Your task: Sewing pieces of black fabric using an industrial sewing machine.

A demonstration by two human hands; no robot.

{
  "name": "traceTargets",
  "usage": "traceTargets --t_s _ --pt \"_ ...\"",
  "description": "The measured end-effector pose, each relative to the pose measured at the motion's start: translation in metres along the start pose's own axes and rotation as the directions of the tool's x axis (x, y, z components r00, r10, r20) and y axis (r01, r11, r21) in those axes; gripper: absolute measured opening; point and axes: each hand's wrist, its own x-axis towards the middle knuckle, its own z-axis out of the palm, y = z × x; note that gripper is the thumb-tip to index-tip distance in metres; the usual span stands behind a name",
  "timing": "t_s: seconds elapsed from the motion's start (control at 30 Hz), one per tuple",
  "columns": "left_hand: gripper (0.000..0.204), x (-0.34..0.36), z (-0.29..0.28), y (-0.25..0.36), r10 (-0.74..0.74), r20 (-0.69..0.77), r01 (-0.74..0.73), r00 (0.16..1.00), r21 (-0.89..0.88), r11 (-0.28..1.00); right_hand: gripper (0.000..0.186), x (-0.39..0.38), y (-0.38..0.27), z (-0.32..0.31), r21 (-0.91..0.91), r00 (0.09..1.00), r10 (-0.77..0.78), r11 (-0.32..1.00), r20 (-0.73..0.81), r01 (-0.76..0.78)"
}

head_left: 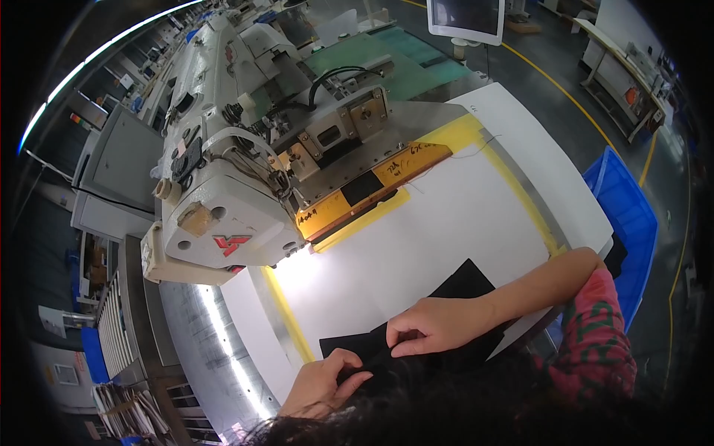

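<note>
A piece of black fabric (467, 282) lies at the near edge of the white work surface (372, 275), one pointed corner reaching away from me. My right hand (440, 325) rests over its middle, with bent fingers and thumb pinching the cloth. Close by on the left, my left hand (327, 381) curls its thumb and forefinger onto the fabric's near left part. Dark hair along the lower edge hides the nearest part of the cloth.
A large white sewing machine (230, 215) stands at the far left, its lamp lighting the surface. Its yellow clamp plate (416, 165) sits beyond the fabric. Yellow tape (517, 193) borders the surface. A blue bin (625, 215) is at the right, a monitor (467, 18) at the back.
</note>
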Motion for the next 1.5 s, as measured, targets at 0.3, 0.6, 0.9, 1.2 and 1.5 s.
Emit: traceTargets --t_s 0.3,0.6,0.9,1.2,1.5 --pt "0.052 0.067 -0.072 -0.015 0.289 -0.024 -0.218 0.957 -0.719 0.66 0.027 -0.013 0.007 -0.072 0.872 0.971 0.224 0.488 -0.081 -0.04" --pt "0.048 0.147 -0.047 -0.015 0.524 -0.416 -0.188 0.743 0.623 0.76 0.026 0.014 0.044 -0.128 0.167 0.847 0.445 0.895 -0.293 -0.412" --pt "0.042 0.151 -0.018 -0.027 0.576 -0.665 -0.218 0.475 0.545 0.81 0.026 0.07 0.05 -0.105 -0.487 0.887 0.005 0.835 -0.461 -0.257" --pt "0.061 0.129 0.0 -0.035 0.239 -0.628 0.046 0.74 0.402 0.914 0.032 0.073 0.051 -0.122 -0.611 0.887 0.097 0.691 -0.452 -0.387" --pt "0.065 0.128 -0.001 -0.04 0.207 -0.624 0.086 0.753 0.406 0.91 0.028 0.083 0.051 -0.112 -0.596 0.853 -0.011 0.72 -0.521 -0.355"
